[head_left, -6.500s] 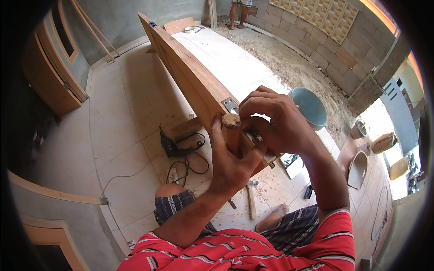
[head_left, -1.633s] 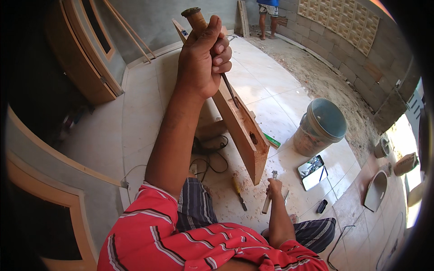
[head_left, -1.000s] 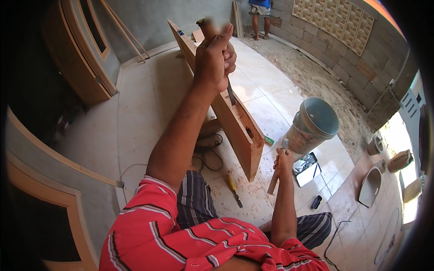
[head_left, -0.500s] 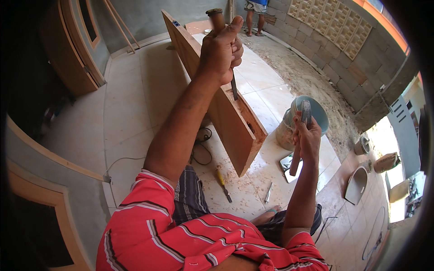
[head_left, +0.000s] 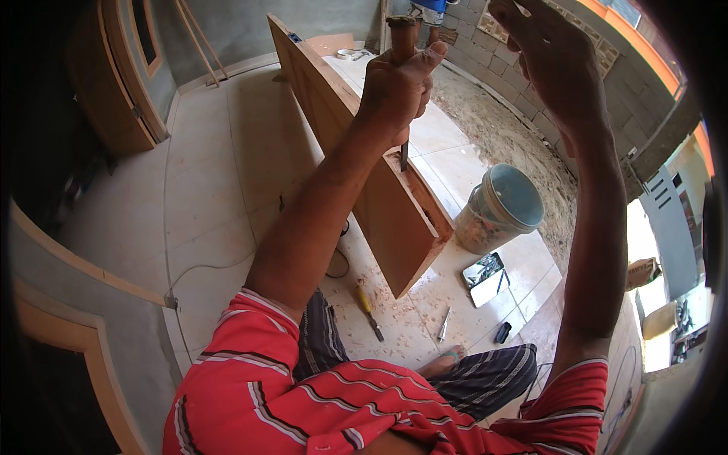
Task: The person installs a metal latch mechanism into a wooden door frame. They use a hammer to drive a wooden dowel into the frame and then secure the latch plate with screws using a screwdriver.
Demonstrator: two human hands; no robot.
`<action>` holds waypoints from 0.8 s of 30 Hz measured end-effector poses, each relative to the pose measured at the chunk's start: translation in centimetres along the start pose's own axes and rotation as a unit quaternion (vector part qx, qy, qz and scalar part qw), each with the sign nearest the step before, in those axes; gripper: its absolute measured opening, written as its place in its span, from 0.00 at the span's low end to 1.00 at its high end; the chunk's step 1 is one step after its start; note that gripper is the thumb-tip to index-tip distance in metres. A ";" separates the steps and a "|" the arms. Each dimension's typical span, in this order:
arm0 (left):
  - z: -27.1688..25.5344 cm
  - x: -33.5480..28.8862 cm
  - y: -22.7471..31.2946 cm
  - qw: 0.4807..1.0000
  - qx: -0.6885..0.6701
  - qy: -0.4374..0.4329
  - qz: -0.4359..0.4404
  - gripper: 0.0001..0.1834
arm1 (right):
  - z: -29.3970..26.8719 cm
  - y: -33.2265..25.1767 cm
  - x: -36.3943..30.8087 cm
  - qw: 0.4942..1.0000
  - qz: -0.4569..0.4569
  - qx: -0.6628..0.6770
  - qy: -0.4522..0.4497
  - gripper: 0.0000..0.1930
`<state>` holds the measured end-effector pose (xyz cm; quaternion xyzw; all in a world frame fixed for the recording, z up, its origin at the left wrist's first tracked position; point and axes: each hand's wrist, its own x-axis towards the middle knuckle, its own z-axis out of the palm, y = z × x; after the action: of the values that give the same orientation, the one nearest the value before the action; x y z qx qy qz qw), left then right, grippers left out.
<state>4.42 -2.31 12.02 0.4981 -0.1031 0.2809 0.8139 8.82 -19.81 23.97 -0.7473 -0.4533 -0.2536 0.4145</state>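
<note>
My left hand (head_left: 396, 95) is wrapped around the handle of a wood chisel (head_left: 403, 44), held upright. Its blade stands in a recess cut along the narrow edge of a long wooden door panel (head_left: 398, 239). Up at the right, my right hand (head_left: 560, 72) is raised with its fingers curled around a hammer, which the hand and the frame's edge almost wholly hide. A second chisel with a yellow handle (head_left: 365, 299) lies on the tiles before me, amid wood shavings. Close by rests a thin white pointed tool (head_left: 445, 324).
Right of the panel stands a dirty pale bucket (head_left: 481, 216). Nearer lie an open flat case (head_left: 485, 280) and a small black object (head_left: 503, 332). A cable (head_left: 216, 267) crosses the floor on the left. At the back a person (head_left: 430, 15) stands by the block wall.
My right hand has swung up and outward with the hammer, from beside the bucket to the upper right. The chisel stays in the recess in my left hand, now more upright.
</note>
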 end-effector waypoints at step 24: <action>-3.5 0.2 -0.2 0.994 -0.078 0.075 -0.026 0.24 | 6.2 -7.2 9.1 0.935 -0.125 -0.240 -0.230 0.21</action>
<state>4.26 0.72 10.28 0.4129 -0.0503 0.2876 0.8627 6.63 -8.52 30.39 -0.8000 -0.5512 -0.2258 0.0721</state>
